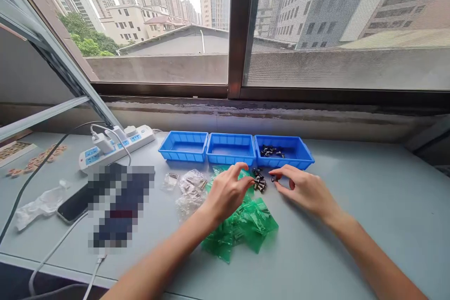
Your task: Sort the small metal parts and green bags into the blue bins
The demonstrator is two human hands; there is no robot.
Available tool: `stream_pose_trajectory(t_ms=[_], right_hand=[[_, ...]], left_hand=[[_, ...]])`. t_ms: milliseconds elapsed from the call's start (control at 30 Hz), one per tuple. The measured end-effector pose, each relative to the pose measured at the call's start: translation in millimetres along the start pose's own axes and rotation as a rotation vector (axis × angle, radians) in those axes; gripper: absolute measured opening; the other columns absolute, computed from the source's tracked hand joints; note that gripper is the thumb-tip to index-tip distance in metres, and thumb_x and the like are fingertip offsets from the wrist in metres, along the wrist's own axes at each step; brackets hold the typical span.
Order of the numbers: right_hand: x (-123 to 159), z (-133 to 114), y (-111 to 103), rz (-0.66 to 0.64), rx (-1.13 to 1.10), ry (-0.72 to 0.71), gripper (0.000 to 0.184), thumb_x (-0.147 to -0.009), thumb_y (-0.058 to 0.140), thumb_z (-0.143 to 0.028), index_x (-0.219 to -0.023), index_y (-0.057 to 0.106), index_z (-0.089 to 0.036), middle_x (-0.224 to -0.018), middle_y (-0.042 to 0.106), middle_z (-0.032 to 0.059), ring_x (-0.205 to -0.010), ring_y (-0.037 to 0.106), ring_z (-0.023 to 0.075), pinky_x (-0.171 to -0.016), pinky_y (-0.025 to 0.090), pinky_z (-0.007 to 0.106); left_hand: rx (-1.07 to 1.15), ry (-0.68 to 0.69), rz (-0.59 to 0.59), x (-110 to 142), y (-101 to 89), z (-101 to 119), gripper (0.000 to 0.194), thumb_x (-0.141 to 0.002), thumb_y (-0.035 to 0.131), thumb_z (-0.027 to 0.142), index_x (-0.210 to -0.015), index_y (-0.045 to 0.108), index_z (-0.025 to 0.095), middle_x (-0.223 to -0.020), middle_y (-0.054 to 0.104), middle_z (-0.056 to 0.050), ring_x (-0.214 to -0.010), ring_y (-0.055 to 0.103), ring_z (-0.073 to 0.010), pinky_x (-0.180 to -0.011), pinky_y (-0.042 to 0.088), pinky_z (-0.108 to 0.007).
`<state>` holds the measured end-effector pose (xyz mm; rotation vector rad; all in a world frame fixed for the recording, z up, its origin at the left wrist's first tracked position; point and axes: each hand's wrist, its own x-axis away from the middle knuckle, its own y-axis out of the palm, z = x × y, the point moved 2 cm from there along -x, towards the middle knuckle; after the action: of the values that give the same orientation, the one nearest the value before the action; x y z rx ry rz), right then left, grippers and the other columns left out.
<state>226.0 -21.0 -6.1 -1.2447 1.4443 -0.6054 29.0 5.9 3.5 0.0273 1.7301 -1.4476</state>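
Between the thumb and fingertips of my right hand (pixel 304 190) is a small dark screw (pixel 274 178), just in front of the right blue bin (pixel 298 164). My left hand (pixel 227 192) hovers over green plastic bags (pixel 258 225), thumb and index finger apart with a gap between them. Its thumb tip is close to a small pile of dark screws (pixel 260 183) on the table; whether it touches them I cannot tell. More dark screws (pixel 269 151) lie inside the right bin. Clear plastic bags (pixel 191 190) with small parts sit left of my left hand.
Two more blue bins (pixel 183 155) (pixel 230 159) stand in the row below the window. To the left are a white power strip (pixel 140 138), a phone (pixel 72 208), a blurred-out dark object (pixel 123 206), cables and crumpled white plastic (pixel 45 204). A metal ladder-like frame (pixel 66 51) leans at the far left.
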Motion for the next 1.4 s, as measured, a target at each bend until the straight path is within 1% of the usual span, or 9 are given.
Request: stream_pose_trajectory(t_ms=[100,233,400,533,833,967,1100,1267,1400], right_hand=[[1,-2,-6,0.069,-0.045,-0.013,0.019,-0.080,0.050,-0.027,-0.087,0.068,-0.027,-0.072,0.068,-0.0030,-0.041,0.050,0.0091,-0.040,0.038,0.021],[4,-12,-4,0.110,-0.146,-0.070,0.018,-0.083,0.050,-0.027,-0.089,0.066,-0.025,-0.077,0.068,-0.0013,-0.042,0.050,0.0076,-0.045,0.043,0.020],[8,-25,7,0.128,-0.101,-0.227,0.021,-0.085,0.046,-0.019,-0.090,0.066,-0.023,-0.080,0.070,-0.0011,-0.040,0.050,0.0061,-0.044,0.041,0.019],[10,-30,9,0.134,-0.086,-0.248,0.024,-0.086,0.044,-0.019,-0.090,0.068,-0.024,-0.081,0.071,-0.0002,-0.043,0.054,0.0071,-0.047,0.043,0.020],[8,-33,2,0.273,-0.093,-0.229,0.021,-0.086,0.049,-0.020,-0.088,0.069,-0.022,-0.079,0.071,0.0005,-0.041,0.051,0.0061,-0.046,0.042,0.020],[8,-41,3,0.315,-0.205,-0.183,0.016,-0.085,0.052,-0.021,-0.086,0.068,-0.021,-0.076,0.069,0.0014,-0.039,0.047,0.0053,-0.043,0.042,0.019],[8,-45,7,0.278,-0.420,-0.073,0.013,-0.082,0.055,-0.023,-0.088,0.067,-0.021,-0.076,0.068,0.0017,-0.041,0.048,0.0064,-0.040,0.043,0.020],[4,-42,6,0.227,-0.635,0.094,0.014,-0.078,0.060,-0.028,-0.088,0.066,-0.021,-0.073,0.068,0.0012,-0.041,0.049,0.0080,-0.037,0.042,0.021],[4,-42,4,0.232,-0.701,0.111,0.014,-0.077,0.061,-0.031,-0.085,0.066,-0.021,-0.073,0.068,0.0017,-0.041,0.049,0.0080,-0.036,0.041,0.021]], left_hand=[[-0.002,0.008,-0.020,1,-0.1,2,0.019,-0.090,0.047,0.016,-0.088,0.065,0.018,-0.101,0.057,-0.006,-0.068,0.058,-0.0111,-0.055,0.050,-0.024],[0.018,0.014,-0.055,2,-1.3,4,0.014,-0.087,0.053,0.017,-0.080,0.065,0.019,-0.103,0.057,-0.005,-0.072,0.059,-0.0122,-0.059,0.052,-0.026],[0.029,0.004,-0.106,2,0.3,5,0.011,-0.083,0.060,0.020,-0.072,0.062,0.017,-0.101,0.057,-0.005,-0.075,0.059,-0.0137,-0.060,0.052,-0.026],[0.033,0.007,-0.105,1,1.5,5,0.015,-0.078,0.067,0.029,-0.070,0.062,0.017,-0.098,0.057,-0.004,-0.077,0.059,-0.0155,-0.060,0.052,-0.028],[0.010,-0.007,-0.043,1,0.1,6,0.016,-0.088,0.054,0.026,-0.079,0.066,0.019,-0.096,0.058,-0.005,-0.075,0.059,-0.0145,-0.059,0.050,-0.026],[0.053,-0.062,-0.021,1,-1.4,6,0.018,-0.083,0.060,0.034,-0.078,0.066,0.019,-0.096,0.058,-0.005,-0.076,0.060,-0.0159,-0.060,0.052,-0.028],[0.096,-0.132,-0.030,1,-2.6,5,0.014,-0.083,0.061,0.032,-0.087,0.067,0.019,-0.098,0.058,-0.005,-0.072,0.059,-0.0139,-0.060,0.052,-0.028],[0.374,-0.326,-0.061,-2,-4.4,3,0.013,-0.079,0.067,0.029,-0.091,0.068,0.024,-0.095,0.059,-0.001,-0.061,0.056,-0.0079,-0.057,0.050,-0.023],[0.580,-0.421,-0.047,-4,-5.2,2,0.014,-0.080,0.064,0.032,-0.089,0.071,0.024,-0.089,0.059,-0.002,-0.063,0.056,-0.0088,-0.054,0.048,-0.022]])
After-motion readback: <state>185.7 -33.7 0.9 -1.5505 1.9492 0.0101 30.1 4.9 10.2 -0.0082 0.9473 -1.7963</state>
